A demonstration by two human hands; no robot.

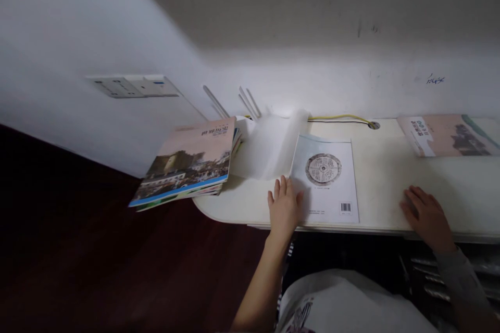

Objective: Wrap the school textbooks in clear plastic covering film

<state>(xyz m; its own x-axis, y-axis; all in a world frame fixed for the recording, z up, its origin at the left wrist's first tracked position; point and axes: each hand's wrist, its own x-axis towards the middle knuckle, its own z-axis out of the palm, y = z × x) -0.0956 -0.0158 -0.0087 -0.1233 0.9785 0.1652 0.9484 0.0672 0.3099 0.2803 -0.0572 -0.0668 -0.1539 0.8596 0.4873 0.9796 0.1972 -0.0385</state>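
Observation:
My left hand (284, 205) lies flat with fingers together at the left edge of a white book (326, 179), which lies back cover up showing a round emblem and a barcode. A blurred white page or cover (269, 145) fans out to the left of that book. My right hand (425, 214) rests palm down, fingers stretched, on the bare cream desk (386, 177) near its front edge, holding nothing.
A stack of books (189, 164) with a landscape cover overhangs the desk's left end. Another book (449, 135) lies at the far right. A yellow cable (339, 117) runs along the wall into a desk hole. Wall sockets (133, 86) sit on the left wall.

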